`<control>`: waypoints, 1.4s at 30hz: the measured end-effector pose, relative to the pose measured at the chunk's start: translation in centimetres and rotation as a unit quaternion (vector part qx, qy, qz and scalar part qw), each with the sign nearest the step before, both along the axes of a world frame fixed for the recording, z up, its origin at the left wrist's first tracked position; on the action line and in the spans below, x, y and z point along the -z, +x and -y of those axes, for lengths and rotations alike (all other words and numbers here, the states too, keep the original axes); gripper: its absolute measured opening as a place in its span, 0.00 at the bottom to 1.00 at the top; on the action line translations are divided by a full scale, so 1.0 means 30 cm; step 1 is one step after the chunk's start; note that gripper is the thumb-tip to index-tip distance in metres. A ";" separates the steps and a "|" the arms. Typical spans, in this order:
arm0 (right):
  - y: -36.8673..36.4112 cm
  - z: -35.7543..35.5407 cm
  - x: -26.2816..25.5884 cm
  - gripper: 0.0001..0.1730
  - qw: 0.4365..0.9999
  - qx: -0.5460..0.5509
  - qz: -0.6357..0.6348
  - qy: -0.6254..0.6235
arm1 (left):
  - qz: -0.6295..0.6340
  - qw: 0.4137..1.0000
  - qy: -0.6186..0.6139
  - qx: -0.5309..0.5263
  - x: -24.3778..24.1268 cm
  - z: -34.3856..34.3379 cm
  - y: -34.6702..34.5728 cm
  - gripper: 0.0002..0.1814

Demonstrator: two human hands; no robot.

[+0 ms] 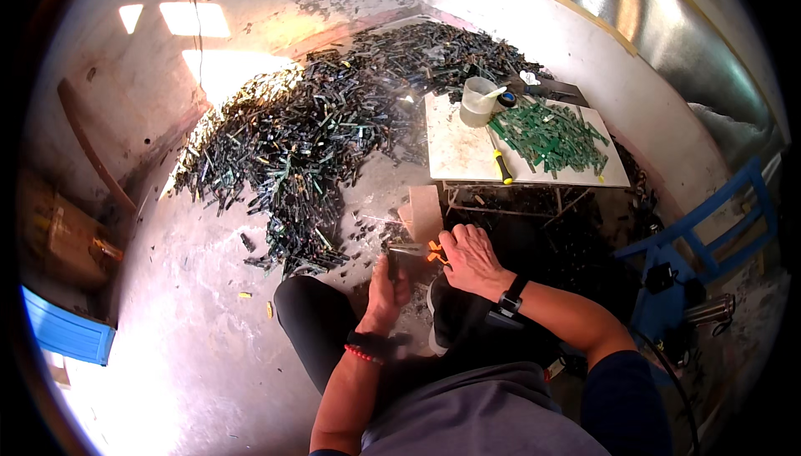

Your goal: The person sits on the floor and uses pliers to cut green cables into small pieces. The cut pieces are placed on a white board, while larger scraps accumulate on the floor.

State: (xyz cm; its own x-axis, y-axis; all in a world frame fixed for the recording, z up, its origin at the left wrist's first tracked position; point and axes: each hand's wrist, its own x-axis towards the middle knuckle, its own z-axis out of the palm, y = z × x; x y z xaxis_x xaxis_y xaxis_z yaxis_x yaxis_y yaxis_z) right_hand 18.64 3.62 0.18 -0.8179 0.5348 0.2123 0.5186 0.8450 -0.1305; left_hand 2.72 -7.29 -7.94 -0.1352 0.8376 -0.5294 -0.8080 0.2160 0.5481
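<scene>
My left hand [383, 298] holds a small dark strip [393, 264] upright between thumb and fingers. My right hand [470, 259] grips a pair of pliers [408, 248] with orange handles. The metal jaws point left and meet the upper end of the strip; whether they are closed on it cannot be made out. Just beyond the hands, a brown cardboard piece [427, 212] stands near the low table. A large heap of dark strips [294, 137], perhaps electronic parts, spreads over the floor ahead.
On a low white-topped table [452, 154] lie green circuit-board strips [551, 137], a yellow-and-black screwdriver [502, 167] and a translucent plastic cup [477, 103]. A blue chair [707, 231] stands right, beside a metal cylinder [710, 311]. A blue plastic object [69, 324] sits far left.
</scene>
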 end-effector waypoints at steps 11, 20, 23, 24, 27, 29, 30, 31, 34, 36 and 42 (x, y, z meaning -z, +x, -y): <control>-0.006 -0.022 0.000 0.12 0.998 0.009 0.042 0.054 | 0.011 1.000 -0.010 -0.021 -0.008 0.002 0.004 0.27; -0.018 0.009 -0.005 0.13 0.999 0.017 0.036 0.033 | -0.080 0.996 -0.021 -0.021 -0.011 -0.001 0.016 0.29; -0.020 0.021 0.019 0.15 0.999 0.018 0.039 0.033 | -0.106 0.994 -0.008 -0.023 0.001 0.005 0.015 0.29; -0.021 0.027 0.022 0.15 0.999 0.019 0.038 0.032 | -0.112 0.993 -0.003 -0.024 0.002 0.008 0.015 0.30; -0.024 0.040 0.029 0.15 0.999 0.020 0.040 0.029 | -0.131 0.990 -0.010 -0.040 -0.009 0.015 0.025 0.30; -0.024 0.042 0.035 0.15 0.999 0.020 0.044 0.024 | -0.135 0.990 -0.011 -0.039 -0.002 0.014 0.027 0.31; -0.025 0.045 0.036 0.15 0.998 0.020 0.047 0.021 | -0.137 0.990 -0.012 -0.039 0.000 0.015 0.027 0.31; -0.026 0.048 0.034 0.16 0.998 0.021 0.050 0.018 | -0.141 0.989 -0.015 -0.042 -0.001 0.016 0.029 0.31; -0.029 0.059 0.035 0.17 0.999 0.022 0.048 0.006 | -0.146 0.987 -0.030 -0.057 -0.011 0.015 0.037 0.30; -0.029 0.072 0.039 0.18 0.998 0.028 0.050 -0.011 | -0.144 0.986 -0.046 -0.074 -0.013 0.013 0.045 0.30; -0.039 0.106 0.051 0.19 0.995 0.051 0.063 -0.065 | -0.217 0.970 -0.047 -0.098 0.021 0.001 0.056 0.30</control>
